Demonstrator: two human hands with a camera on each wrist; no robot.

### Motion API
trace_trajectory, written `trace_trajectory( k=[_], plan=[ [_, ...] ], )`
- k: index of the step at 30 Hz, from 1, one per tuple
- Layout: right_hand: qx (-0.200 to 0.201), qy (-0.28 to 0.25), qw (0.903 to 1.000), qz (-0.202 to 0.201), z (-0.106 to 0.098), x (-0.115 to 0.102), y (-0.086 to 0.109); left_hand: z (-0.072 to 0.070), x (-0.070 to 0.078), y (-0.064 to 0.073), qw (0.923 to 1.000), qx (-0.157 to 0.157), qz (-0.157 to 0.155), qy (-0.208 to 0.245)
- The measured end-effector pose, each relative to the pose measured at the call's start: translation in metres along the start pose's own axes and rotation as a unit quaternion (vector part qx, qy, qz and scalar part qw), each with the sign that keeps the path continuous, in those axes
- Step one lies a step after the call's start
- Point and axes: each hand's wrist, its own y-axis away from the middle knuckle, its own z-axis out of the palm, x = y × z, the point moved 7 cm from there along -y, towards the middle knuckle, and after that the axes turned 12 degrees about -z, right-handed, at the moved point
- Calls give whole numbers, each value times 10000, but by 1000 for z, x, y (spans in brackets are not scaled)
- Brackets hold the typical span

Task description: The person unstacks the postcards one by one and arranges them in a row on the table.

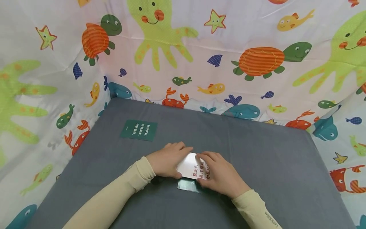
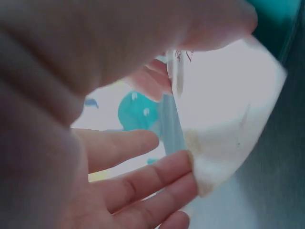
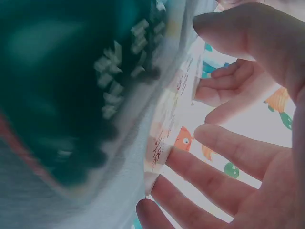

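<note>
A white card [image 1: 187, 167] with reddish-brown characters is held just above the table's near middle. My left hand [image 1: 168, 159] grips its left side, thumb at the near edge and fingers at the far edge. At the lettered right side, my right hand [image 1: 221, 173] holds it the same way and covers part of the writing. The card bows a little in the left wrist view. Just nearer than it lies a glossy dark green card [image 1: 189, 185], partly hidden by the white card and right hand; the right wrist view shows white lettering on the green card [image 3: 62, 95].
Another green card [image 1: 139, 130] with white characters lies flat at the back left of the grey table [image 1: 271, 178]. A cloth wall [image 1: 186, 38] printed with sea animals stands along the table's back and sides.
</note>
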Motion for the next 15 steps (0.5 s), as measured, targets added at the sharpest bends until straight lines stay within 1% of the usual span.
trace_trajectory(
  k=[4, 7, 11, 15],
  plan=[
    [-144, 62, 9998, -105, 2, 6, -29, -4, -27, -8, 9991, 56, -268, 324],
    [-266, 51, 9996, -75, 5, 13, -57, -14, -49, -17, 9977, 117, -448, 493],
    [-355, -166, 9990, 196, 8, 25, -92, -28, -77, -30, 9963, 105, -670, 520],
    [-396, -249, 9984, 320, 11, 32, -121, -34, -100, -40, 9950, 53, -877, 467]
  ],
)
